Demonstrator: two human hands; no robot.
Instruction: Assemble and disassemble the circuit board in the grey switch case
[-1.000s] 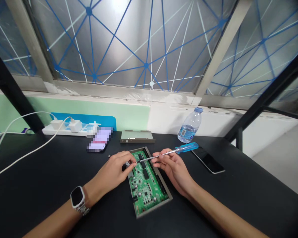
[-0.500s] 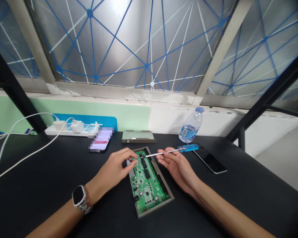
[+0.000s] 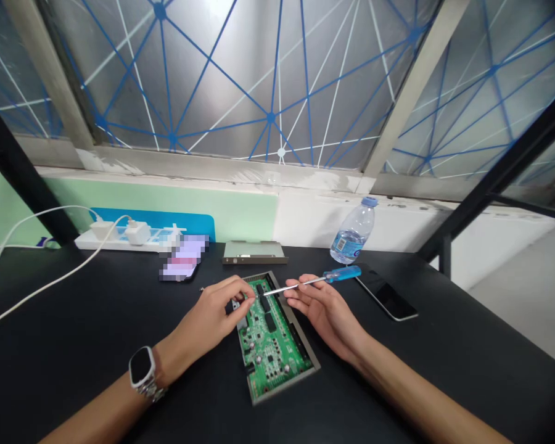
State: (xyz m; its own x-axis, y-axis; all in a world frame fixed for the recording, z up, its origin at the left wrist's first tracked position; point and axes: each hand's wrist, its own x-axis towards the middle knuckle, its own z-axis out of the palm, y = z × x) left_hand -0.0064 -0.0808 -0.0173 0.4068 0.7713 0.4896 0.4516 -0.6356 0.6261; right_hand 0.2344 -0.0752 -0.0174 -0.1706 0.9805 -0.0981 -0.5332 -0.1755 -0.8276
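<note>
A green circuit board (image 3: 271, 336) sits in a shallow grey tray (image 3: 311, 353) on the black table (image 3: 74, 320), lying lengthwise away from the person. The left hand (image 3: 213, 317), with a watch (image 3: 142, 367) on its wrist, rests at the board's far left corner, its fingertips pinched together on something too small to make out. The right hand (image 3: 324, 308) lies palm up just right of the tray, fingers loosely curled under the metal shaft of a screwdriver (image 3: 312, 281). The screwdriver's blue handle points right and its tip hangs over the far end of the board, close to the left fingertips. Behind the board lie a grey metal cover (image 3: 253, 251) and a blurred phone (image 3: 183, 259). A dark phone (image 3: 386, 297) and a water bottle (image 3: 351, 232) stand to the right, and a white power strip (image 3: 124, 237) with cables lies to the left.
</note>
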